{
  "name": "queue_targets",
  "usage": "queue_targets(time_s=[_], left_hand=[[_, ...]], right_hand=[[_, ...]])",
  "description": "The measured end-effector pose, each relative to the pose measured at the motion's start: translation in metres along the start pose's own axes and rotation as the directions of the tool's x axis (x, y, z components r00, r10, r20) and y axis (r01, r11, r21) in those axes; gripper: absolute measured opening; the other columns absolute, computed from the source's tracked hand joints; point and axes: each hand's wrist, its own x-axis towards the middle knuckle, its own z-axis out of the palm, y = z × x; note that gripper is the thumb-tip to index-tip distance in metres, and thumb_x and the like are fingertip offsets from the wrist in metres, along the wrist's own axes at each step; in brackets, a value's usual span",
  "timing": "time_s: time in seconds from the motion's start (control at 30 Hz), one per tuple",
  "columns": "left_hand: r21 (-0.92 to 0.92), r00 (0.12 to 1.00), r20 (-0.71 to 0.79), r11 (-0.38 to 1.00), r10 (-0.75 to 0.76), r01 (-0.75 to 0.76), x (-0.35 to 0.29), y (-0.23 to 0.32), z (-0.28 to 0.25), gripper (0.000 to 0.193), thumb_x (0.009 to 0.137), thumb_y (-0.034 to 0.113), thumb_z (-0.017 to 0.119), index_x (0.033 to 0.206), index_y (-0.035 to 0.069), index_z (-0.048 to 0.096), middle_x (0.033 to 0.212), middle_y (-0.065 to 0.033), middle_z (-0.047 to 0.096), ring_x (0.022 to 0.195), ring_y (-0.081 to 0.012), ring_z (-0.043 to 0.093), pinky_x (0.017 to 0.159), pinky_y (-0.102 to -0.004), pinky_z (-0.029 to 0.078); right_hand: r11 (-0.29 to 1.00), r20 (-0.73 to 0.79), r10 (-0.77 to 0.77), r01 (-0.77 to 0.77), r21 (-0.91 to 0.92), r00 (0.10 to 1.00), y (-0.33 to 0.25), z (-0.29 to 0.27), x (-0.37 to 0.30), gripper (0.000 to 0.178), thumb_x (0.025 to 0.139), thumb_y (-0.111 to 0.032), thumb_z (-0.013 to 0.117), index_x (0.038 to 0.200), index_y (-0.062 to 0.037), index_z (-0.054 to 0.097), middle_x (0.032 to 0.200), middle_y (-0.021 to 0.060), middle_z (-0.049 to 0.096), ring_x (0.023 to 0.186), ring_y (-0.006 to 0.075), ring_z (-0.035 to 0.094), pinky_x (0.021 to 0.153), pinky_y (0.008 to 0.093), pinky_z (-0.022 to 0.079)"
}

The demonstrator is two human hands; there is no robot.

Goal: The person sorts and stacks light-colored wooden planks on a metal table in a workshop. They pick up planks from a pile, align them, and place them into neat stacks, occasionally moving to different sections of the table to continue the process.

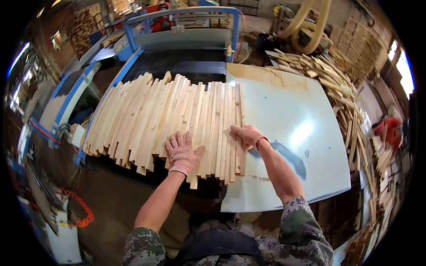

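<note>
A wide row of pale wooden strips (142,115) lies side by side, their near and far ends uneven. Most of the row rests on a dark conveyor belt (191,60), and its right side reaches the pale sheet-topped table (293,115). My left hand (184,153), in a pinkish knit glove, lies flat on the strips near their close ends, fingers spread. Gloved likewise, my right hand (249,134) is at the right edge of the row, its fingers curled over the outermost strips with the thumb side on top.
A blue-framed machine (182,11) spans the far end of the belt. Heaped wood offcuts (328,80) lie beyond the table's right edge. A beige hose (306,26) hangs at the back right. An orange coiled air hose (84,208) is at the lower left.
</note>
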Motion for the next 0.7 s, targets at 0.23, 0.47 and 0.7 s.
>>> queue_targets(time_s=[0.23,0.47,0.7], left_hand=[[-0.028,0.930,-0.173,0.943,0.324,-0.333,0.021,0.016,0.015,0.092,0.101,0.067,0.048,0.169,0.007,0.031,0.176,-0.0258,0.022,0.164,-0.0417,0.017,0.132,-0.0576,0.005],[0.039,0.922,0.056,0.922,0.383,-0.385,0.002,0.054,0.004,0.084,0.102,0.064,0.050,0.169,0.016,0.034,0.176,-0.0192,0.027,0.163,-0.0390,0.020,0.133,-0.0548,0.007],[0.083,0.921,0.113,0.921,0.372,-0.381,0.006,0.056,0.004,0.085,0.103,0.063,0.051,0.169,0.014,0.034,0.177,-0.0192,0.025,0.164,-0.0374,0.018,0.133,-0.0541,0.006]], right_hand=[[0.857,-0.424,-0.318,0.067,-0.510,0.848,-0.009,0.013,0.005,0.112,0.086,-0.064,0.077,0.169,-0.0066,0.029,0.165,0.0283,0.041,0.145,0.0398,0.053,0.112,0.0482,0.051],[0.804,-0.471,-0.338,-0.010,-0.595,0.815,-0.030,0.035,0.035,0.105,0.086,-0.055,0.076,0.169,-0.0102,0.031,0.172,0.0332,0.023,0.148,0.0493,0.045,0.116,0.0492,0.049],[0.811,-0.488,-0.322,-0.030,-0.585,0.811,-0.011,0.014,0.028,0.096,0.085,-0.042,0.072,0.166,-0.0087,0.035,0.171,0.0304,0.028,0.142,0.0493,0.051,0.114,0.0502,0.051]])
